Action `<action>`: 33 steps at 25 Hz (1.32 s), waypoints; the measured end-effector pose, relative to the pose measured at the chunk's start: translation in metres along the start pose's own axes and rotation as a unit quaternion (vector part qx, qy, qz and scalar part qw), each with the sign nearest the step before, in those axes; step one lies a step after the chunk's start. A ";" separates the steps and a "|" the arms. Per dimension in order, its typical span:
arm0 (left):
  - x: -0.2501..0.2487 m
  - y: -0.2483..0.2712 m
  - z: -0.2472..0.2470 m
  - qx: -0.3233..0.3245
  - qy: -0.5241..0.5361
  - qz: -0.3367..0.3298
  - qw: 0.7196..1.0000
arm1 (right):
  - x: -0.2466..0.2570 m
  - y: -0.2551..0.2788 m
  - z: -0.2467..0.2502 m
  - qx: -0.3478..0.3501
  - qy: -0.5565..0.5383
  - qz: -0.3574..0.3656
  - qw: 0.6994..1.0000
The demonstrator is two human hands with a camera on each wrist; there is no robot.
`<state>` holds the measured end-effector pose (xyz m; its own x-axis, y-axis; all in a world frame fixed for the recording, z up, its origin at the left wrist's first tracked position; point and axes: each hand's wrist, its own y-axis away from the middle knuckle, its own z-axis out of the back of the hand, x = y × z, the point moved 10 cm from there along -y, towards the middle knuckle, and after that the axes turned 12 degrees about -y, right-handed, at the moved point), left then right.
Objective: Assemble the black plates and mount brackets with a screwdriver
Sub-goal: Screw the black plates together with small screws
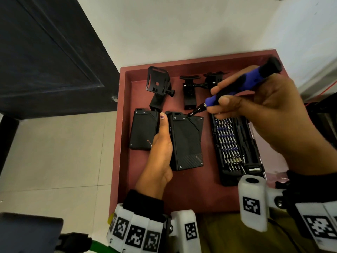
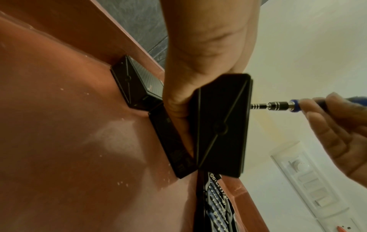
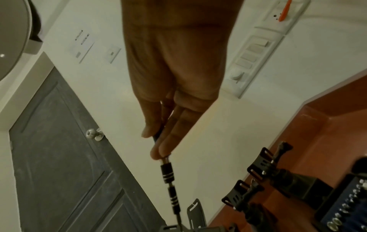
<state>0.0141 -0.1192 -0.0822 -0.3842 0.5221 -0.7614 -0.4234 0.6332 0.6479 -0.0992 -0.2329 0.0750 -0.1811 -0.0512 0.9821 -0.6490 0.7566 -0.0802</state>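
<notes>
Two black plates lie in a red tray (image 1: 182, 196). My left hand (image 1: 161, 148) grips the left edge of the larger black plate (image 1: 187, 141), thumb along its side, tilting it up; the left wrist view shows this plate (image 2: 222, 125) lifted off the tray floor. My right hand (image 1: 259, 106) holds a blue and black screwdriver (image 1: 242, 83), and its metal tip (image 1: 193, 112) sits at the plate's top edge near a screw. A second black plate (image 1: 144, 130) lies flat to the left. Black mount brackets (image 1: 158, 84) (image 1: 189, 92) stand at the tray's back.
An open bit case (image 1: 235, 148) with several bits lies right of the held plate. The tray's raised rim (image 1: 125, 88) borders the parts on the left. A dark door (image 1: 45, 55) and pale floor tiles (image 1: 54, 152) are left of the tray, with a white wall (image 1: 182, 30) behind.
</notes>
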 end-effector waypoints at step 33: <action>0.000 0.003 -0.001 -0.008 -0.006 0.016 1.000 | 0.011 0.006 0.011 -0.144 0.176 0.095 0.969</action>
<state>0.0113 -0.1176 -0.0803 -0.3875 0.5493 -0.7404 -0.4241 0.6069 0.6722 -0.1134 -0.2366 0.0836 0.0188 0.2945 0.9555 -0.3867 0.8834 -0.2647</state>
